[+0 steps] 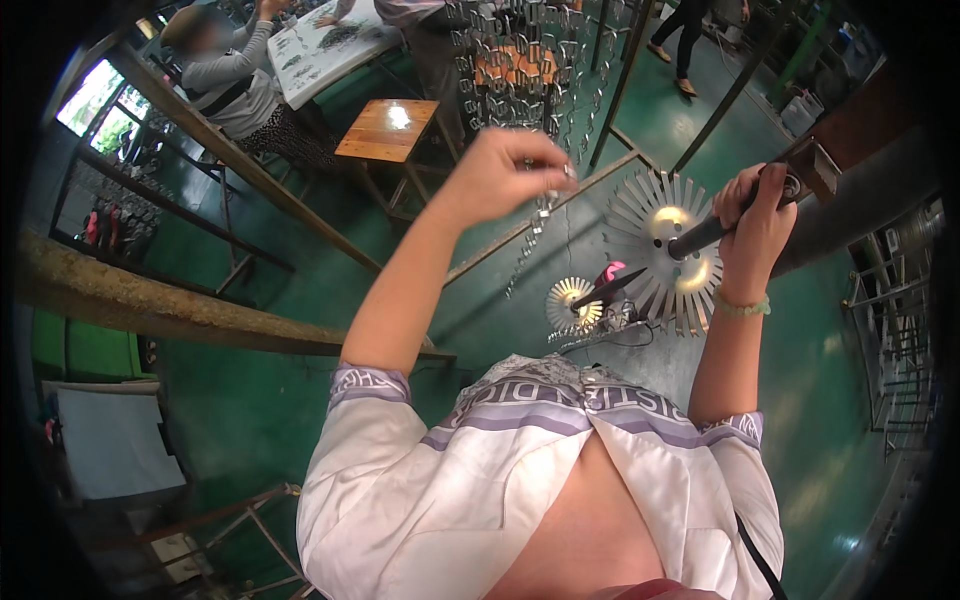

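My left hand (512, 178) is raised near the middle, slightly smeared by motion, with thumb and fingers brought together. From its fingertips a strand of small shiny metal links (537, 228) trails down. To the right, my right hand (757, 218) has its fingers wrapped round a dark rod (708, 235), close to the rod's upper end. Below that hand the rod meets the hub of a large silver disc with slotted, finger-like edges (650, 278). A smaller lit slotted disc (575, 303) with a dark pointed rod stands lower down.
Many metal link strands (520, 65) hang beyond my left hand. A wooden stool (390, 130) and a white worktable (335, 55) with small metal parts stand at the far left, where a person (225, 75) sits. Rusty frame bars (180, 300) cross the left side.
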Tool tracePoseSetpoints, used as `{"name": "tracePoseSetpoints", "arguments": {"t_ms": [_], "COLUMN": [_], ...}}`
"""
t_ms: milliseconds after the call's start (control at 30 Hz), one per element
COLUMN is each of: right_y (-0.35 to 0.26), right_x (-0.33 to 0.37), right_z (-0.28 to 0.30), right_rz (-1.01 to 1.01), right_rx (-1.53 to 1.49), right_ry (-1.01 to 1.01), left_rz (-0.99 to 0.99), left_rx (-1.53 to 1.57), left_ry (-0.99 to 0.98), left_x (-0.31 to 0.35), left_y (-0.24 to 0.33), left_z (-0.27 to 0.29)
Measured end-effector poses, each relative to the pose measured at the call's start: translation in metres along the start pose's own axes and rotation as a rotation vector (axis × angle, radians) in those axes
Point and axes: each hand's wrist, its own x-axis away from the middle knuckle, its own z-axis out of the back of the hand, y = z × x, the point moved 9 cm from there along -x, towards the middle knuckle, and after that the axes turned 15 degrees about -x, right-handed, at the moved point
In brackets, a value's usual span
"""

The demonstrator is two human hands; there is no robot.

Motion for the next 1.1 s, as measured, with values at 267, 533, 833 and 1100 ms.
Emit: {"name": "tracePoseSetpoints", "arguments": {"t_ms": [267,533,833,1100], "right_y": [0.005,0.004,0.011,0.005], "right_x": [-0.002,0.001,-0.004,0.000], "right_z": [0.001,0.003,0.011,0.010], "right_rz": [-0.019,-0.006,-0.029,0.020], "right_rx": [-0.004,0.006,-0.017,0.109], "right_ry": [0.018,0.036,0.057,0.066], "left_rz": [-0.215,-0.267,-0.183,-0.449], "left_rx": [-0.187,-0.239,-0.309,-0.601], "left_ry": [-0.166,-0.209,-0.321,0.594], "left_x": [0.044,0.053,0.044,-0.058], "left_y": [-0.025,-0.024,-0.030,0.125], "left_z": [-0.088,-0.124,-0.125,0.066]}}
